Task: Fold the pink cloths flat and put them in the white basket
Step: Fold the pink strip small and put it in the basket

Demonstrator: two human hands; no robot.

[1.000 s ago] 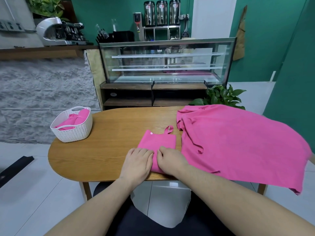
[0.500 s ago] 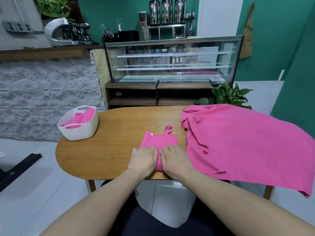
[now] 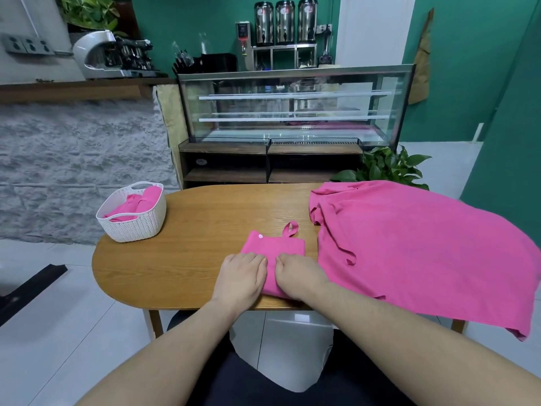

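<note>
While two hands (image 3: 270,273) press one folded cloth (image 3: 273,249), one basket (image 3: 131,222) waits.

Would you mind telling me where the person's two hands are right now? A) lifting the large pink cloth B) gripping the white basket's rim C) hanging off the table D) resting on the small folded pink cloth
D: the left hand and right hand lie side by side on the small folded pink cloth.
</note>
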